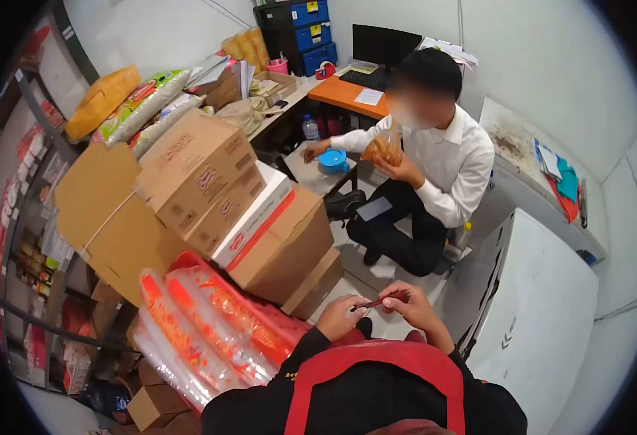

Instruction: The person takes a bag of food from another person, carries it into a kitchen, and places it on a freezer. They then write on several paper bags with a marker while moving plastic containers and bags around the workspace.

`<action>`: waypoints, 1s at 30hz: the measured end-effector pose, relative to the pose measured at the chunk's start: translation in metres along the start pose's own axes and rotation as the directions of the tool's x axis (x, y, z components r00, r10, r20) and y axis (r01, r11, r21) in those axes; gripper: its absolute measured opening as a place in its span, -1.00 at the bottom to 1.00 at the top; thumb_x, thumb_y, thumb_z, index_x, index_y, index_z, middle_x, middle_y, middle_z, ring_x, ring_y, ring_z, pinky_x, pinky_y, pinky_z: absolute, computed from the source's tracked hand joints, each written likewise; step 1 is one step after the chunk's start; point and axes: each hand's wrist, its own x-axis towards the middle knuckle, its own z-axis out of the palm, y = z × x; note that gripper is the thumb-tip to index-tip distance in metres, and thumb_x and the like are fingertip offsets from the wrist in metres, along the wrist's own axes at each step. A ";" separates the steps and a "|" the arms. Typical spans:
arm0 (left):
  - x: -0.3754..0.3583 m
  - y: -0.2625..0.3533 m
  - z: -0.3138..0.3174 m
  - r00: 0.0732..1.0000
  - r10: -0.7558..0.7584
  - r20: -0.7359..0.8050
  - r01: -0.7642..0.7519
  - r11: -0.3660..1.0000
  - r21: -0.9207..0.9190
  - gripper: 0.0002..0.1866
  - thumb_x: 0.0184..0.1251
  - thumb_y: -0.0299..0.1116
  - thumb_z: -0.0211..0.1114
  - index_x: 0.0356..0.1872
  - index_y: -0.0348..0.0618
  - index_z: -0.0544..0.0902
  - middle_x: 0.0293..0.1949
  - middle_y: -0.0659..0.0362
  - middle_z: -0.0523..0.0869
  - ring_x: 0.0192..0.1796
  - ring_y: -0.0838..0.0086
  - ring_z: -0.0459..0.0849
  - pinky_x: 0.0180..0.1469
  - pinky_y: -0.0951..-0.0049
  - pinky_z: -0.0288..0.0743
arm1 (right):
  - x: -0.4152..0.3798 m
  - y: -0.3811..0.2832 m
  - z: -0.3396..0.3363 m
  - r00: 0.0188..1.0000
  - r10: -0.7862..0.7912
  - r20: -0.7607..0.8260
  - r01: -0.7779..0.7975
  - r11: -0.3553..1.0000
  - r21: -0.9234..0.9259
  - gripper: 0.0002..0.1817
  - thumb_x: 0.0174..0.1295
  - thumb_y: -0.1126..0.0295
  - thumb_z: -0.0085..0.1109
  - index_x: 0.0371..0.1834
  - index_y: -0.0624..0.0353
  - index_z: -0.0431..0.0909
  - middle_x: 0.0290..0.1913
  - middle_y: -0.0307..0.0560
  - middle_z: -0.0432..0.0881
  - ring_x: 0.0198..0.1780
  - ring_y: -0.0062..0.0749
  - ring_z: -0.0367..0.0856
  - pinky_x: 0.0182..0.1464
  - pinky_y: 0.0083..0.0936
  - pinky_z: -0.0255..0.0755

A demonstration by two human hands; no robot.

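Note:
In front of my red apron [376, 353], a slim dark red object [381, 300] with a dark end spans both hands; its exact kind is too small to make out. My left hand [338, 317] pinches the dark end. On the other end, the fingers of my right hand [414, 309] are closed. To the left of my hands stand stacked cardboard boxes [289, 243] and clear plastic packs with orange print [209, 312]. A white chest-like appliance [532, 319] is on the right.
A seated person in a white shirt [463, 163] holds a bag of food [381, 148] ahead of me. Beside them a small table [300, 170] bears a blue cup [333, 161]. Behind are an orange desk [351, 98] and a monitor [383, 46]. Stocked shelves [35, 239] line the left.

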 end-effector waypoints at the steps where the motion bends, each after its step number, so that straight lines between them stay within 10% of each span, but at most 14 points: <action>1: -0.007 0.001 -0.001 1.000 0.010 -0.016 -0.010 0.999 0.036 -0.78 0.13 -0.34 0.19 -0.21 -0.20 0.58 -0.26 0.02 0.60 -0.15 0.20 0.55 -0.07 0.32 0.39 | -0.003 -0.001 0.006 1.000 -0.002 -0.002 0.002 1.000 0.007 -0.87 0.13 0.46 0.15 -0.25 0.20 0.55 -0.43 -0.18 0.58 -0.39 -0.58 0.56 -0.31 -0.64 0.44; 10: 0.132 -0.017 -0.006 0.981 -0.058 -0.188 0.065 0.997 0.032 -0.82 0.12 -0.36 0.18 -0.27 -0.19 0.55 -0.30 0.06 0.60 -0.21 0.16 0.54 -0.13 0.28 0.39 | 0.138 -0.037 -0.083 0.977 0.018 0.211 0.064 0.923 -0.378 -0.88 0.06 0.46 0.20 -0.33 0.22 0.57 -0.44 -0.17 0.56 -0.41 -0.60 0.50 -0.36 -0.66 0.38; 30: 0.279 -0.039 0.027 0.981 -0.154 -0.118 0.168 0.979 0.112 -0.78 0.14 -0.26 0.19 -0.25 -0.12 0.59 -0.29 0.11 0.61 -0.21 0.21 0.55 -0.14 0.31 0.41 | 0.239 -0.035 -0.208 0.971 0.082 0.227 -0.006 0.949 -0.314 -0.88 0.01 0.53 0.20 -0.34 0.24 0.57 -0.39 -0.11 0.57 -0.39 -0.47 0.56 -0.31 -0.62 0.40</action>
